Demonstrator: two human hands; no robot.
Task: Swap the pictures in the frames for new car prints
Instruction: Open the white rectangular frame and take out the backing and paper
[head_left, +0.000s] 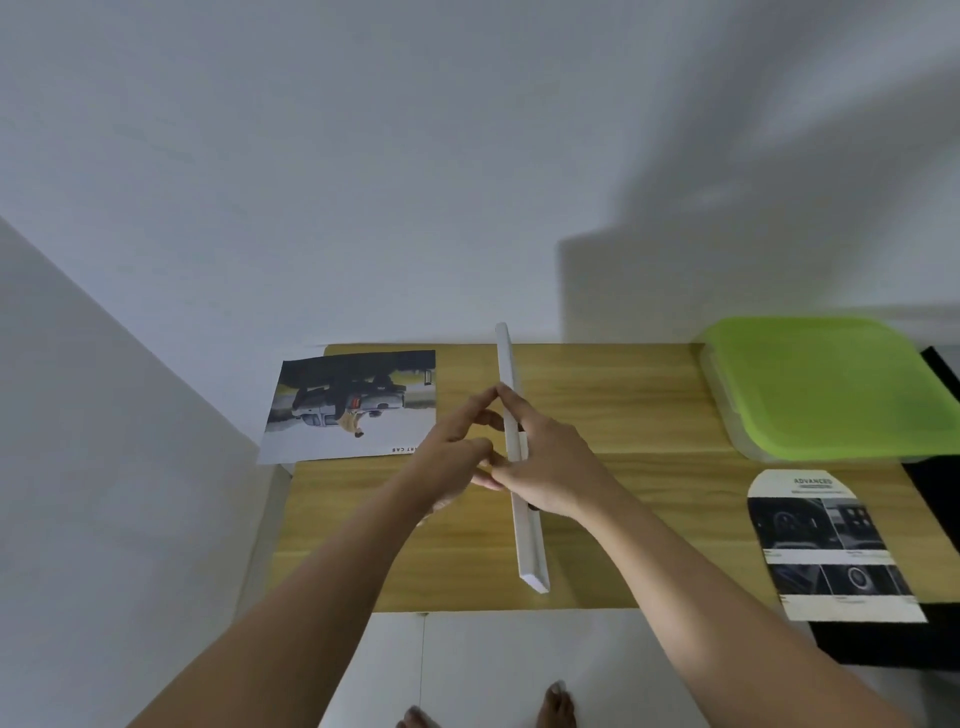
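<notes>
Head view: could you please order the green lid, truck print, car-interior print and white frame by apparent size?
1. green lid
2. car-interior print and truck print: they look about alike, so not ranked
3. white frame: smallest as seen, though it stands edge-on, so only a thin strip shows

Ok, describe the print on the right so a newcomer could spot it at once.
On the wooden table, look to the right end, where a green-lidded box sits at the back. The print lies in front of it, nearer the person. Unlike the pickup picture at the left end, it has a rounded top, the heading ADVANCED and dark car-interior photos.
</notes>
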